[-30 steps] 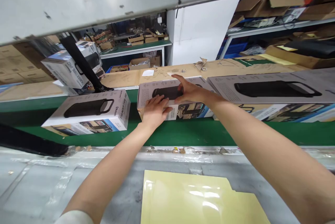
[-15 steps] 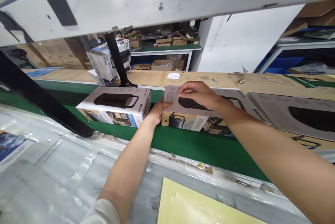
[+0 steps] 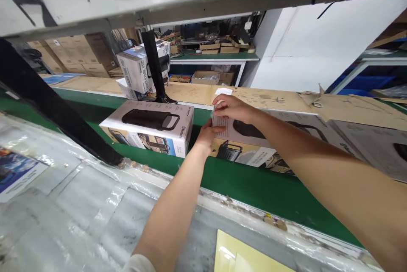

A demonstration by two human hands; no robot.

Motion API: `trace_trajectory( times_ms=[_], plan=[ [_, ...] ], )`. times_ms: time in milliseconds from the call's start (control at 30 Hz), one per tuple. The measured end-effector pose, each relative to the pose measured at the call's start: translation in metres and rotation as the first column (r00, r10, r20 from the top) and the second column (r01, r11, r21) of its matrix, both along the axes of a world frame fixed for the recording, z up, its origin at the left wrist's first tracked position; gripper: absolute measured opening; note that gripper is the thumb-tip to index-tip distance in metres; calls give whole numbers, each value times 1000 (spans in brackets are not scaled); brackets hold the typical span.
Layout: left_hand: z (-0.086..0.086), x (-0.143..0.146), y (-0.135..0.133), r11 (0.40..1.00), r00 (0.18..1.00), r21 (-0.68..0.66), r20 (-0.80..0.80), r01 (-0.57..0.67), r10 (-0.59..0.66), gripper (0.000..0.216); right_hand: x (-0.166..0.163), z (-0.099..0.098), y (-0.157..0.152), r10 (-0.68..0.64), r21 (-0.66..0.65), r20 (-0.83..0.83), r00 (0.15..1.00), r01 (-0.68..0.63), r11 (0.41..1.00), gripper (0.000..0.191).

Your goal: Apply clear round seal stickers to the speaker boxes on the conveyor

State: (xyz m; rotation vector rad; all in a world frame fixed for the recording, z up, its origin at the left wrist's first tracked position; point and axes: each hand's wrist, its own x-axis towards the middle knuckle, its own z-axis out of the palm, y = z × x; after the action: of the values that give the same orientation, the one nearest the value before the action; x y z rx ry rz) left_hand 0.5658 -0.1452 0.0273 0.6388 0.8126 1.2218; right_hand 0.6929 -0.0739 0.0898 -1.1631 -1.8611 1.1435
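Both arms out over the green belt (image 3: 251, 185).

Left hand (image 3: 206, 133): set against the near end face of the middle box (image 3: 251, 140), thumb up at its top edge. The fingers go into the narrow gap between this box and the next one, out of sight, so I cannot tell whether they clasp the end or only press on it.

Right hand (image 3: 233, 109): on top of the same box at that end, fingers bent down over the far top edge, thumb on the printed lid. It is grasping the box.

Middle box: lies flat on the belt, long side towards me, and runs away to the right under my right forearm. The lid shows a dark speaker with a handle.

Left of my left hand: a second box (image 3: 149, 126) of the same print, flat on the belt, just beside the middle one and, as far as I can see, not touching it.

Right of my right arm: a third box (image 3: 375, 145), flat, cut off by the picture edge.

Beyond the hands: brown cardboard sheeting (image 3: 273, 98) with a small white slip (image 3: 223, 91) just past my right fingers. Further left a black post (image 3: 155, 68) stands in front of an upright box (image 3: 137, 68).

Near side, under my forearms: a bench under clear plastic film (image 3: 79, 208), with a yellow sheet (image 3: 244, 257) at the bottom edge.
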Motion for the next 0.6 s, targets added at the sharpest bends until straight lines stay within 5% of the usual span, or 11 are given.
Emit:
trace_trajectory(
  times_ms=[333, 600],
  plan=[
    [1, -8, 4, 999, 999, -31, -31, 32, -33, 60, -13, -9, 17, 21, 225, 195, 981, -66, 972, 35],
    [-1, -15, 7, 998, 998, -38, -47, 44, -46, 61, -21, -21, 16, -181, 376, 212, 960, 91, 922, 31]
  ],
)
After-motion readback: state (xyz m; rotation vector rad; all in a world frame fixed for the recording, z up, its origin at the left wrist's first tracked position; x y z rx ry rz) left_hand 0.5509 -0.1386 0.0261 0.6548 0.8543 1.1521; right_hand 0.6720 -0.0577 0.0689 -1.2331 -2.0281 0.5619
